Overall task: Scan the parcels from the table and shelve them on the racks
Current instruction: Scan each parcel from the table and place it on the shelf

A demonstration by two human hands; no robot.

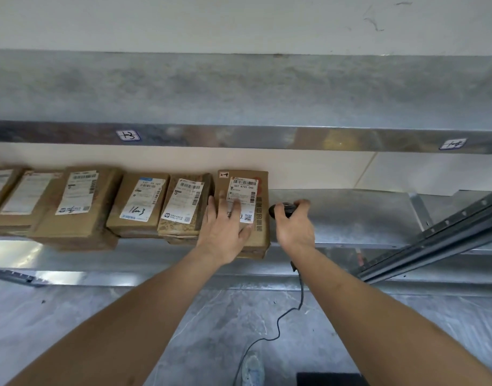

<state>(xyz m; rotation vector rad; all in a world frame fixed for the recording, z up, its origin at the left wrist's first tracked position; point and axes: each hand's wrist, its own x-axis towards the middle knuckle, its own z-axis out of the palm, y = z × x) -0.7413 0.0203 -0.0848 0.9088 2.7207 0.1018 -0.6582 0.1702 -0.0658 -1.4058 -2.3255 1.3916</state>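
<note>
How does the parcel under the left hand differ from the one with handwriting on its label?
The parcel under the left hand is the rightmost parcel, at the end of the row with bare shelf beside it; the handwritten parcel has neighbours on both sides. The rightmost one looks taller and carries a small extra sticker at its top corner; the other's label bears black handwriting. Both are brown cardboard with white barcode labels.

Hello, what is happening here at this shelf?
A person is shelving parcels. The left hand lies flat on the rightmost cardboard parcel, at the end of a row on the metal shelf. The right hand holds a black corded barcode scanner just beside that parcel. The shelf to the right is bare.
</note>
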